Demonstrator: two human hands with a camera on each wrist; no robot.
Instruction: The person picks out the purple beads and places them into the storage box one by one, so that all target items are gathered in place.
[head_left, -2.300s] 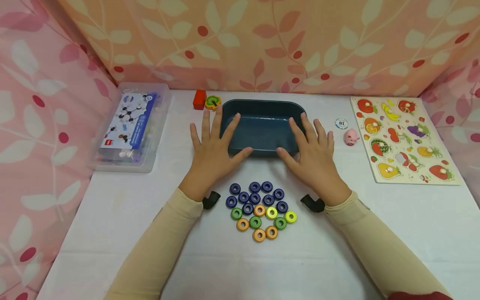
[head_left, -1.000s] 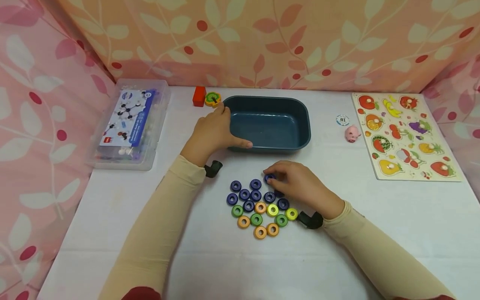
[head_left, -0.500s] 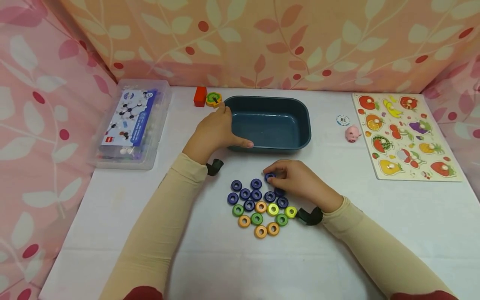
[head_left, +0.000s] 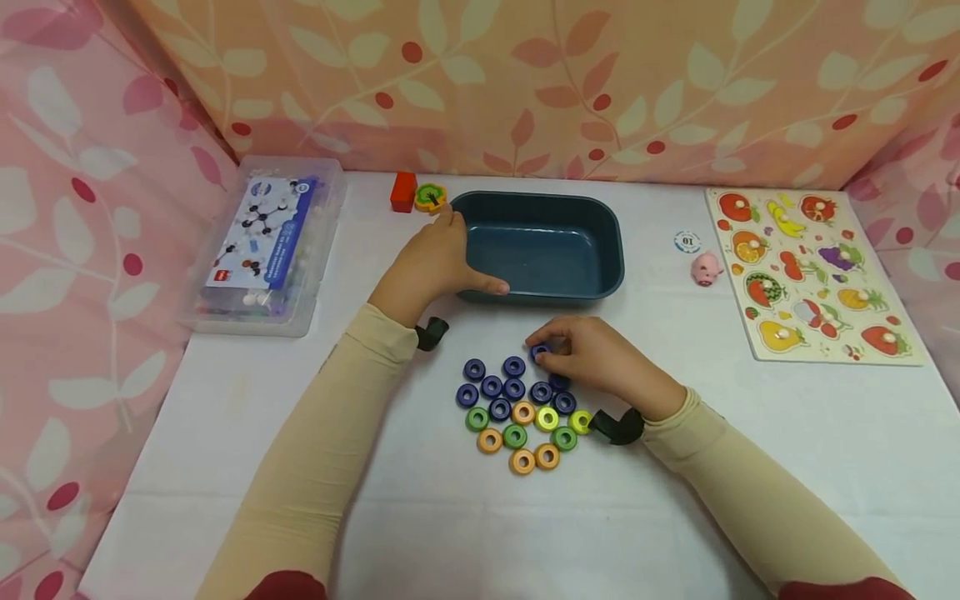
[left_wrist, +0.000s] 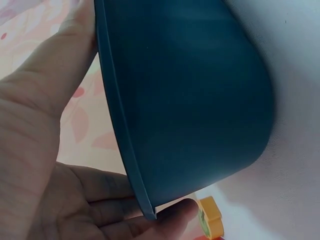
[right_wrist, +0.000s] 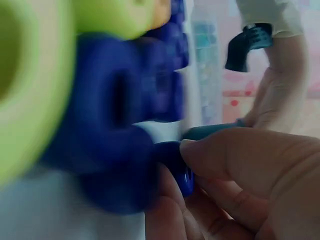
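My left hand [head_left: 431, 262] grips the left end of a dark teal plastic tub [head_left: 543, 258], thumb along the front rim and fingers toward the back corner. In the left wrist view, the fingers bend around the rim of the tub [left_wrist: 195, 100]. Nearer the body, my right hand [head_left: 603, 354] pinches a dark blue ring [head_left: 541, 352] between thumb and fingers; the right wrist view shows this ring [right_wrist: 172, 157] close up. Below it lie several more blue rings [head_left: 491, 387], with green rings [head_left: 514, 436], orange rings [head_left: 522, 462] and yellow rings [head_left: 547, 418] in front.
A clear case [head_left: 262, 250] with a molecule-model label stands at the left. Behind the left hand are a red block [head_left: 403, 192] and a tree-shaped toy [head_left: 430, 197]. Rightward lie a round number token [head_left: 687, 242], a pink pig [head_left: 706, 269] and a fruit puzzle board [head_left: 813, 275].
Both hands were spread over the tub's sides at first. The left has since taken hold of its left end, and the right has come down to pinch a blue ring. Lately both stay nearly still.
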